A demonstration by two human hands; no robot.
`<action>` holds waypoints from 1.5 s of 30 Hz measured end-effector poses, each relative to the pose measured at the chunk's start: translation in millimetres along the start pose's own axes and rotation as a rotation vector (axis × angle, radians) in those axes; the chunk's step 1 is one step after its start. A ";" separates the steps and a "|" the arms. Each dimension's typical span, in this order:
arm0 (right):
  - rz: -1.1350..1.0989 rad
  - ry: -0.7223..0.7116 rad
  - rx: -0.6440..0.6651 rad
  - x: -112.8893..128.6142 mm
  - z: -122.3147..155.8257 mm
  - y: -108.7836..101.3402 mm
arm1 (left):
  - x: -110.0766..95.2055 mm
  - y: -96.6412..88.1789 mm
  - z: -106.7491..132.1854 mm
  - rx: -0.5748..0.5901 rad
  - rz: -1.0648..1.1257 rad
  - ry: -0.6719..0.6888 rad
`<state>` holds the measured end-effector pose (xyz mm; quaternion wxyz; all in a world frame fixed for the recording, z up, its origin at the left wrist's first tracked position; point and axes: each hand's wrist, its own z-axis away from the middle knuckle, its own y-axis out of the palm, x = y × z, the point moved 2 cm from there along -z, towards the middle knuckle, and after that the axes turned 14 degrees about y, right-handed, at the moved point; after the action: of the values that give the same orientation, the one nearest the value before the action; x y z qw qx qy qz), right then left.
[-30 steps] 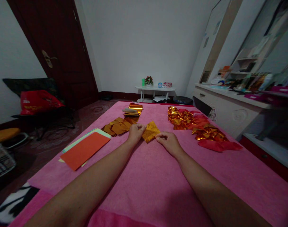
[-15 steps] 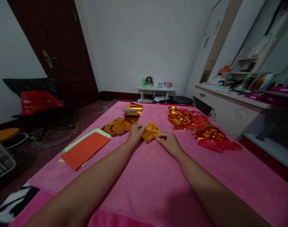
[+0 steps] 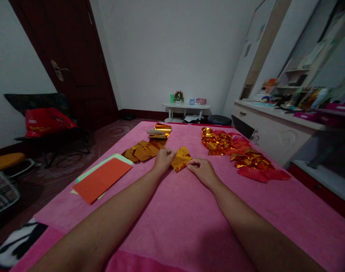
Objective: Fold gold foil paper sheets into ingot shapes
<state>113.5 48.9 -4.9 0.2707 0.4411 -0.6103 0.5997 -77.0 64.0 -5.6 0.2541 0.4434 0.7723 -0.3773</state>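
A gold foil sheet (image 3: 181, 158), partly folded, lies on the pink cloth (image 3: 172, 211) between my hands. My left hand (image 3: 163, 159) pinches its left edge with closed fingers. At the sheet's near right corner, my right hand (image 3: 201, 170) pinches it, fingers curled. A pile of flat gold foil sheets (image 3: 141, 151) lies just left of my left hand. Folded gold and red foil pieces (image 3: 235, 153) stretch in a row to the right of my right hand.
An orange paper on pale sheets (image 3: 101, 179) lies at the left of the cloth. More gold foil (image 3: 159, 131) sits at the far edge. A white cabinet (image 3: 277, 132) stands to the right, a small white table (image 3: 186, 107) behind, a dark chair with a red bag (image 3: 44, 121) at left.
Almost nothing has moved. My left thumb has shifted slightly along the foil's edge; both hands stay on the sheet.
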 end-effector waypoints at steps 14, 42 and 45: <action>-0.007 0.002 0.006 1.7 1.2 -0.8 | -5.4 -1.2 0.9 0.021 -0.057 -0.003; 0.028 0.013 0.010 2.7 1.4 -0.9 | -2.4 1.1 1.8 0.056 -0.012 0.031; 0.026 0.014 0.011 3.4 2.1 -1.3 | -1.9 1.2 1.8 0.055 -0.009 0.031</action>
<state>113.4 46.2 -1.6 0.2649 0.4304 -0.6106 0.6098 -74.9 62.1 -5.7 0.2278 0.4525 0.7676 -0.3927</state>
